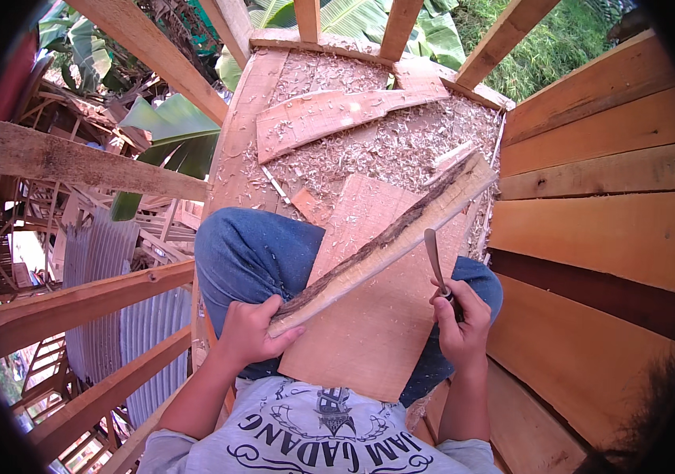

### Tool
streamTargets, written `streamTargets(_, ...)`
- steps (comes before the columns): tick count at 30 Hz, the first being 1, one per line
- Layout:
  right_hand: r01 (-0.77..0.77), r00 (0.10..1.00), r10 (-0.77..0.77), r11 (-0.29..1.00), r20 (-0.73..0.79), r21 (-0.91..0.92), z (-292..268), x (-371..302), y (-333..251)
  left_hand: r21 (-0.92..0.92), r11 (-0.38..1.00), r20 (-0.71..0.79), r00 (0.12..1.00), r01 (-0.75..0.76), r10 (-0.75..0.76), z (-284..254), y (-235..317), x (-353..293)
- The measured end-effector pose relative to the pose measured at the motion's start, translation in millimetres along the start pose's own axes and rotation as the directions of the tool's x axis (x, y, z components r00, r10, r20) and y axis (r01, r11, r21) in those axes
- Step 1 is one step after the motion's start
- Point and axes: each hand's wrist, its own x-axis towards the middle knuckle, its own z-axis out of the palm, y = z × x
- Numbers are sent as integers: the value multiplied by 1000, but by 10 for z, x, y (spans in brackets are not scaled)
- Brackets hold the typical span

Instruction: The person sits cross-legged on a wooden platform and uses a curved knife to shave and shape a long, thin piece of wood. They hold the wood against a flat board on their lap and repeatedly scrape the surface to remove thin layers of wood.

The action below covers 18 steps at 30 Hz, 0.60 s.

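My left hand (255, 330) is closed round the near end of a long wooden strip (389, 241) with dark bark along its upper edge. The strip slants up to the right, over a flat wooden board (365, 340) that lies across my lap. In my right hand (462, 317) is a knife (433, 257), gripped by its dark handle. Its blade points upward, just below the strip and close to its far part; whether it touches the wood I cannot tell.
A shaped plank (337, 118) lies ahead among many wood shavings (401, 158). A pale stick (276, 185) and a small wood block (311, 207) are beyond my left knee. Slatted rails (88, 162) stand on the left, a plank wall (590, 229) on the right.
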Motion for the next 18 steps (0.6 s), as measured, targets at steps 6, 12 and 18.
streamTargets(6,-188,974,221,909,-50,372,-72,-115,-18,59,996,35,997,-73,71,-32,-1,-8)
streamTargets(12,-108,978,102,994,184,24,2,-306,-85,74,995,30,998,-59,57,-12,2,-18)
streamTargets(18,-295,953,304,917,6,269,-2,-278,-129,63,996,8,998,-57,57,8,-2,-14)
